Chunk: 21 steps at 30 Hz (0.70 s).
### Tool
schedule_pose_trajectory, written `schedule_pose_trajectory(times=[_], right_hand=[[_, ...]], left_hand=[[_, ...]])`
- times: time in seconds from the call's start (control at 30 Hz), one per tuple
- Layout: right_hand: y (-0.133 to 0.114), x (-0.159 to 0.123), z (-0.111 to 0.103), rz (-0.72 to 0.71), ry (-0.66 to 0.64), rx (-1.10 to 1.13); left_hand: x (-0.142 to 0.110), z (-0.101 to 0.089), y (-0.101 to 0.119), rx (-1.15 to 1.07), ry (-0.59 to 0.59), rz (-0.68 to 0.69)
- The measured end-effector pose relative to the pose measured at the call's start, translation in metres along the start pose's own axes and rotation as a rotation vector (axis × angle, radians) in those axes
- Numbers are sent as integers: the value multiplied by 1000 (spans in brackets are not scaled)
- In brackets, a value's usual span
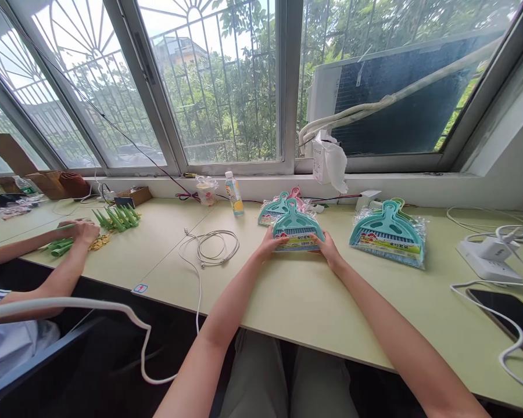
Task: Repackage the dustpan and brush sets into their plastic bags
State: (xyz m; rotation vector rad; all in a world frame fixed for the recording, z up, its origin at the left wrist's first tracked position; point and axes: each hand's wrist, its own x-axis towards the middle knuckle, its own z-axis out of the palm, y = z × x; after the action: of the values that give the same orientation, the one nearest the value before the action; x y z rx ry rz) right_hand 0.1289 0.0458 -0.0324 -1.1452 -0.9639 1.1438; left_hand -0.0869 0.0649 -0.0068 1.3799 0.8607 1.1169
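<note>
Between my hands is a teal mini dustpan-and-brush set [296, 223] with a printed label across its bristles. My left hand [269, 242] grips its left edge, thumb on the front. On the opposite edge my right hand [330, 248] has hold of it the same way. Just behind stands another bagged set [270, 209] in teal, with a pink dustpan [294, 193] beside it. To the right, a further teal set [389, 232] lies in clear plastic, a green handle showing behind it.
A coiled white cable [218, 248] and a drink bottle [234, 194] are left of my hands. At the right are a power strip [490, 261] and a phone [512, 316]. A co-worker's hands [81, 231] handle green pieces [117, 217] at the far left.
</note>
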Motion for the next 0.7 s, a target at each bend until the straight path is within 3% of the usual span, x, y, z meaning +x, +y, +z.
schedule_pose_trajectory(times=[0.3,0.5,0.7], right_hand=[[-1,-3,2,-38,89,-97],[-7,-5,6,-76,39,-49],[-6,-6,5,-27,40,-9]], left_hand=[[2,2,-3,-17,3,13],[3,-2,-1,-15,-28,80],[1,-4,0,-20,-64,42]])
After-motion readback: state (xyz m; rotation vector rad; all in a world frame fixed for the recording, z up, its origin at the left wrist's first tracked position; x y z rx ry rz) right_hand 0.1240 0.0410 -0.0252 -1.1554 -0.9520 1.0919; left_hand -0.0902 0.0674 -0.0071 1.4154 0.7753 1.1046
